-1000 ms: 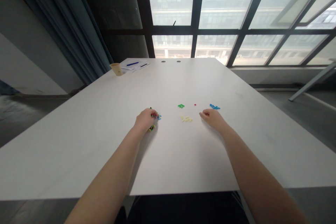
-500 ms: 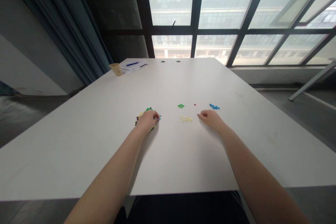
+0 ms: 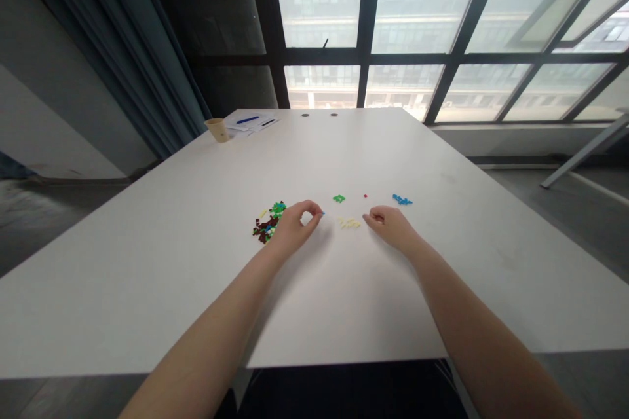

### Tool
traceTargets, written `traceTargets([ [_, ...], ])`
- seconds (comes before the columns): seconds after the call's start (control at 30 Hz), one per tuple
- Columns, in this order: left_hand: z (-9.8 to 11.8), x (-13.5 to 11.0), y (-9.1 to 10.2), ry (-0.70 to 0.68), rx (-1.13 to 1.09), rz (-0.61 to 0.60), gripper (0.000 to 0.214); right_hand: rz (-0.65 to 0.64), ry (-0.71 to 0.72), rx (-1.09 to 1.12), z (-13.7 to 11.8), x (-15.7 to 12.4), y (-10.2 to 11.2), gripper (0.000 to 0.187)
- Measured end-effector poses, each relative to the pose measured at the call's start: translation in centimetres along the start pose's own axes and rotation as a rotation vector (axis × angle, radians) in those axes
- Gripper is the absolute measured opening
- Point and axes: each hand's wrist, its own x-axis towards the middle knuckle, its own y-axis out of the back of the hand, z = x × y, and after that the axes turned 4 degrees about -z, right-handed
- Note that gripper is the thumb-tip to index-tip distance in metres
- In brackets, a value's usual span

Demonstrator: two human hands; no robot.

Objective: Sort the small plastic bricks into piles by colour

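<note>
My left hand (image 3: 293,229) is lifted slightly over the white table (image 3: 196,262), thumb and forefinger pinched on a tiny blue piece (image 3: 322,213). Just left of it lies a mixed pile of small coloured pieces (image 3: 268,222), green, brown and yellow. My right hand (image 3: 390,226) rests on the table with its fingers curled in; what they hold, if anything, is hidden. Between the hands lies a small group of pale yellow pieces (image 3: 348,223). Farther back sit a green group (image 3: 339,198), a single red piece (image 3: 365,196) and a blue group (image 3: 401,200).
A paper cup (image 3: 217,129) and papers with a blue pen (image 3: 249,121) sit at the far left corner of the table. Large windows stand behind the table, a dark curtain hangs at the left. The table's near edge runs just below my forearms.
My left hand has come off the mixed pile and moved right with a blue piece pinched in it, uncovering the pile. My right hand has crept slightly left.
</note>
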Motion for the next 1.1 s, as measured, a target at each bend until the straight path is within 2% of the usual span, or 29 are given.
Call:
traceTargets([
  [0.13,1.3,-0.5,-1.1,-0.058,-0.125,-0.039,0.01,0.022,0.166,0.076,-1.7,-0.4,-0.4,0.027],
  [0.33,1.3,-0.6,-1.9,-0.141,-0.16,-0.117,0.011,0.072,0.341,0.164,-3.3,-0.8,-0.9,0.006],
  [0.9,1.2,-0.6,-1.8,-0.197,-0.109,-0.158,0.012,0.1,0.406,0.176,-3.3,-0.8,-1.5,0.009],
  [1.1,1.1,-0.6,-1.8,-0.087,-0.068,-0.189,0.021,0.153,0.426,0.171,-3.5,-0.9,-0.8,0.007],
])
